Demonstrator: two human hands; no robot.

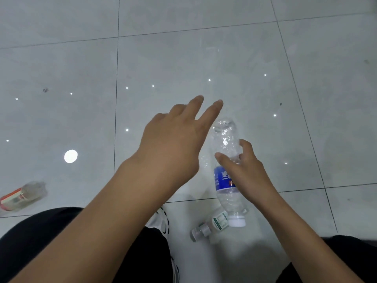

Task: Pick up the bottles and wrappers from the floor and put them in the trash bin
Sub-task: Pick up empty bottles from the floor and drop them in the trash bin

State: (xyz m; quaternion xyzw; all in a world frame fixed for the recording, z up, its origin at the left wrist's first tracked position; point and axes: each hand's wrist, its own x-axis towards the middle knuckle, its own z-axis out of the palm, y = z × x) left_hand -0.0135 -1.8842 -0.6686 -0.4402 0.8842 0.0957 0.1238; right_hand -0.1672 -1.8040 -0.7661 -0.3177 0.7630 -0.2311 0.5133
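- Your right grip [242, 170] is closed round the blue-label bottle [224, 179]. The thumb lies across the near side of the clear body just above the label, and the fingers [246, 147] wrap the far side.
- Bottle axis: it runs away from you, white cap toward your knees and low, base far and high. It looks lifted off the floor [61, 58]; a faint reflection shows beside it.
- Your left grip [173, 139] is wide open, fingers spread and straight, palm down. It holds nothing and touches nothing, hovering just left of the held bottle's upper body.
- Next target, nearest: the small green-label bottle [213, 224] lies on the floor directly under the held bottle's cap, between your knees and just right of the shoe [161, 221]. Its long axis is diagonal, with the grey cap end toward lower left.
- Judgement: the free left grip is the one to take it. It must draw back toward you and down, then close across the short axis of the body.
- Second target: the red-label bottle [22, 196] lies on its side well off to your left. It is on the left grip's side but out of easy reach from here.
- No wrapper and no trash bin are in view, so you cannot tell which way the drop-off lies.
- Risk: the held bottle's cap hangs close over the small one and could knock it rolling.
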